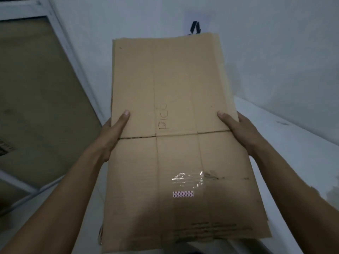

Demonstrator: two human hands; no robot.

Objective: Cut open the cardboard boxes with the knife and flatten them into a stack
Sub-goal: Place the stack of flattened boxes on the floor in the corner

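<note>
A flattened brown cardboard box [176, 85] fills the middle of the view, held up in front of me. It has fold creases, handwriting near its middle, a patch of clear tape [189, 179] and a small red-and-white sticker. My left hand [115, 131] grips its left edge, thumb on top. On the right edge, my right hand [238, 129] grips it the same way. More cardboard layers show at the sheet's edges underneath. No knife is in view.
A white surface [293, 143] runs along the right, under the cardboard. A white wall stands behind. At the left is a white-framed panel [36, 88] with a brownish pane. A small black object [195, 28] sticks up behind the cardboard's far edge.
</note>
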